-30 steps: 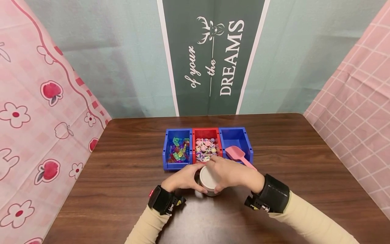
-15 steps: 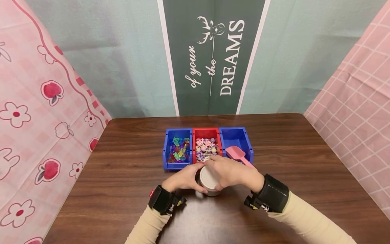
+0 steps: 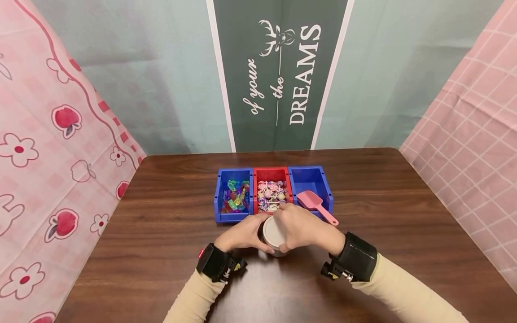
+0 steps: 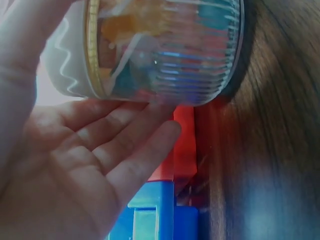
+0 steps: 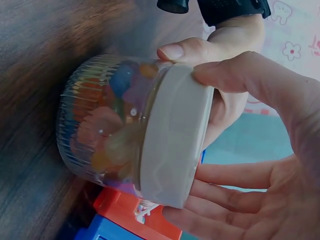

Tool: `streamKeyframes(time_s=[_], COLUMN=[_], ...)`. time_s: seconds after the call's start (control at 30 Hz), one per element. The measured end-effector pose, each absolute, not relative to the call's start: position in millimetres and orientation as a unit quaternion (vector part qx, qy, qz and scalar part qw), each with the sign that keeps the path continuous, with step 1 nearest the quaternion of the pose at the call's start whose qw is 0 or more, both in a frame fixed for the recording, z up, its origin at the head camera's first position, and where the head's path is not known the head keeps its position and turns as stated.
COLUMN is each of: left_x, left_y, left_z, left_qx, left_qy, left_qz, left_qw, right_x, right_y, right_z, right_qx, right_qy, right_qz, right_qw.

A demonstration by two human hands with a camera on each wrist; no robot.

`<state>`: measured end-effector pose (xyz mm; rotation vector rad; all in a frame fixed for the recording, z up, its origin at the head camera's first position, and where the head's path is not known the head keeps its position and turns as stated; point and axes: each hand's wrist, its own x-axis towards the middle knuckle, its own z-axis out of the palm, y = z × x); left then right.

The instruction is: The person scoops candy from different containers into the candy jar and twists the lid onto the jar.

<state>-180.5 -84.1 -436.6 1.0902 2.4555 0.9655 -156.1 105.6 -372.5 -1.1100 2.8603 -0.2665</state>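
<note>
A clear ribbed jar (image 5: pixel 107 125) with a white lid (image 3: pixel 273 232) stands on the table in front of the bins. Colourful pieces fill it; their kind is blurred. My left hand (image 3: pixel 244 234) holds the jar from the left, thumb on the near side and fingers on the far side. From the right, my right hand (image 3: pixel 304 226) grips the lid's rim between thumb and fingers, covering part of its top in the head view. The lid sits on the jar's mouth in the right wrist view (image 5: pixel 175 140).
Behind the jar stand three joined bins: a blue bin (image 3: pixel 218 197) with translucent coloured pieces, a red bin (image 3: pixel 271 173) with small lollipop-like pieces, and another blue bin (image 3: pixel 304 176). A pink scoop (image 3: pixel 311 200) leans in the right bin, its handle over the front edge.
My right hand has shifted slightly left on the lid, uncovering the end of the scoop's handle. My left hand keeps its hold on the jar. The head view has shifted a little.
</note>
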Motion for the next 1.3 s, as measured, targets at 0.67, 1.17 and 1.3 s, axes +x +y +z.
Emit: streamKeyframes(time_s=[0.67, 1.17, 1.3], left_x=[-187.8, -186.5, -186.8], left_y=[-83.5, -84.4, -85.0], left_z=[-437.0, -440.7, -443.4], left_qx=[0.362, 0.334, 0.334], left_qy=[0.854, 0.853, 0.852], left_qz=[0.341, 0.358, 0.365], left_qw=[0.152, 0.182, 0.169], right_x=[-170.9, -171.9, -170.7], right_y=[107.5, 109.7, 112.1], right_z=[-381.5, -383.2, -382.4], right_qx=[-0.361, -0.337, -0.322], right_qy=[0.924, 0.932, 0.935], right_qz=[-0.120, -0.127, -0.135], right_qw=[0.031, 0.049, 0.060])
